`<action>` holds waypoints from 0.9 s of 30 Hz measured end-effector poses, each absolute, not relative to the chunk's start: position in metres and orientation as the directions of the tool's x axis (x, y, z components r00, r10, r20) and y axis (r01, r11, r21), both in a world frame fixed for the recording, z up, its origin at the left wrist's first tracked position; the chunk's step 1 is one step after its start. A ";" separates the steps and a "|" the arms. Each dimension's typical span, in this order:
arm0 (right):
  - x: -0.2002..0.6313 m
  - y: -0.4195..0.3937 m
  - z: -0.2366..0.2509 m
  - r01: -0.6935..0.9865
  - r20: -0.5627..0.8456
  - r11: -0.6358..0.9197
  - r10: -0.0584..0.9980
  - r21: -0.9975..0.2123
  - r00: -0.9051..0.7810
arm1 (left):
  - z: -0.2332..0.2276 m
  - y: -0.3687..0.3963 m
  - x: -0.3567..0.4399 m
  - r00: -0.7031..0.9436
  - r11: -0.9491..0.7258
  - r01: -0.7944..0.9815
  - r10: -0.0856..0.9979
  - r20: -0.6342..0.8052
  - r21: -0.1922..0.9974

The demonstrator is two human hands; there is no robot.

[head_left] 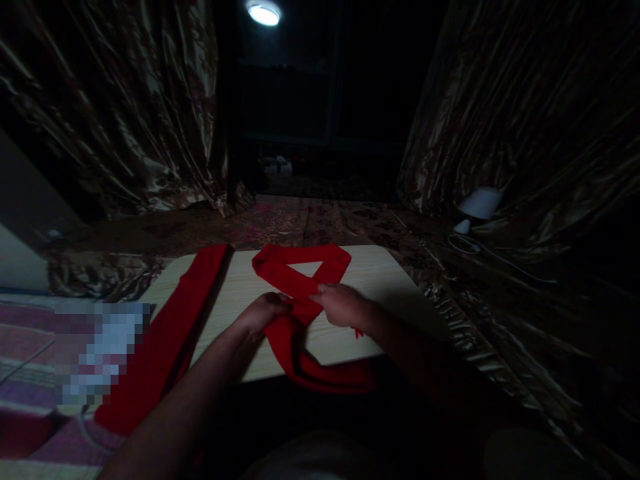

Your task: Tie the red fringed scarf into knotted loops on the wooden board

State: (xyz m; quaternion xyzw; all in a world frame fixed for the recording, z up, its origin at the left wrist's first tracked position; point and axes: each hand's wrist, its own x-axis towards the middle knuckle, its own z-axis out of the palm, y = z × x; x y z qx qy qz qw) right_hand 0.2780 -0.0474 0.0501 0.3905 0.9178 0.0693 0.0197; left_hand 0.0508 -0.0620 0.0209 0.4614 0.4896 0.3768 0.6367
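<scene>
A long red cloth strip (295, 277) lies on a light wooden board (380, 277), looped into a triangle at the far side and crossing over itself near the front. My left hand (264, 313) pinches the cloth at the crossing from the left. My right hand (343, 305) grips the same crossing from the right. One end of the cloth hangs over the board's near edge. A second stretch of red cloth (170, 333) runs diagonally off the board's left corner.
Shiny patterned curtains hang on both sides. A white lamp (479, 205) with a cord sits on the right. A round ceiling light (264, 13) glows above a dark doorway. Patterned bedding lies at the left. The room is dim.
</scene>
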 end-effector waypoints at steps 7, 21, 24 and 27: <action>0.282 -0.042 0.050 0.699 0.015 0.701 0.704 0.141 -0.710 | 0.023 -0.045 0.016 0.317 0.103 0.395 0.917 -0.240 0.913; 0.286 -0.033 0.050 0.716 0.068 0.693 0.721 -0.084 -0.689 | 0.025 -0.006 -0.013 0.258 -0.144 0.843 0.954 -0.154 0.518; 0.293 0.003 0.047 0.835 0.236 0.549 0.816 -0.030 -0.528 | 0.020 0.016 -0.017 -0.115 0.067 0.904 0.989 0.089 0.421; 0.302 0.041 0.045 0.919 0.330 0.393 0.863 0.037 -0.382 | 0.018 0.041 -0.021 -0.313 0.172 0.865 0.919 0.240 0.471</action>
